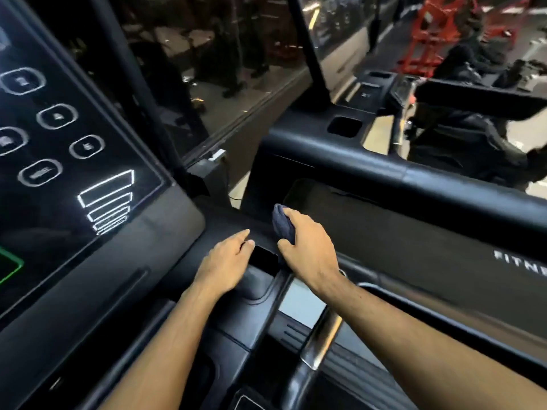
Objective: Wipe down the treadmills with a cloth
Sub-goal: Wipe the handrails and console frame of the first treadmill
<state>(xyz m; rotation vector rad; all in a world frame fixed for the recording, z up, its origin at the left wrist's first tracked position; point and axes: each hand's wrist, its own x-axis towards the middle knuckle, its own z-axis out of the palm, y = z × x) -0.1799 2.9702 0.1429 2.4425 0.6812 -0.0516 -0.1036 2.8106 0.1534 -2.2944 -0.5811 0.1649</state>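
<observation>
My right hand grips a dark blue cloth and holds it against the black right rim of the treadmill console. My left hand rests flat beside it, fingers straight, at the edge of a dark square recess in the console. The lit touch panel with white outlined buttons fills the left of the view. Most of the cloth is hidden under my right palm.
A neighbouring treadmill with a black handrail and a cup recess stands just to the right. Its dark belt carries white lettering. A metal handle runs below my right wrist. Red gym frames stand far back.
</observation>
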